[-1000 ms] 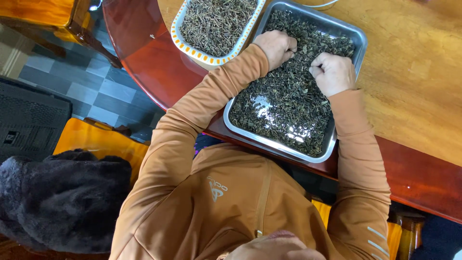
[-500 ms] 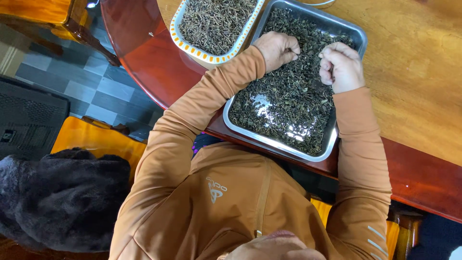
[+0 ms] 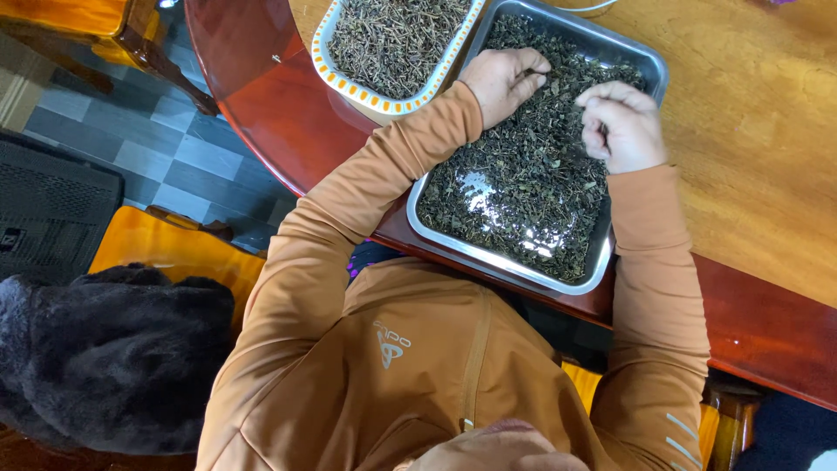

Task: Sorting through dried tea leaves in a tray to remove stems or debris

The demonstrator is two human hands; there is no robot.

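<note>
Dried leaves, dark green, are filling a metal tray that is sitting on the table, near edge overhanging the red-brown rim. Both hands are working inside the tray, far end. Left hand is resting palm-down on the leaves, fingers curled in; looks like fingertips are pinching a bit of leaf, but can't tell for sure. Right hand is hovering just above the leaves, loosely fisted, fingers bent under; whether it's holding anything — can't tell. Hands are near each other, not touching. Bare shiny patches of tray bottom are showing through the leaves near the middle and along the near edge. Just beside the tray on the left, touching or nearly so, an oval dish with a white rim and orange dashes is holding drier, brownish, stick-like bits. Person is wearing an orange long-sleeve top, sleeves running down to both wrists. Orange chair seat is showing lower left with a dark furry garment lying on it. Grey checkered floor is showing beyond the table edge.
</note>
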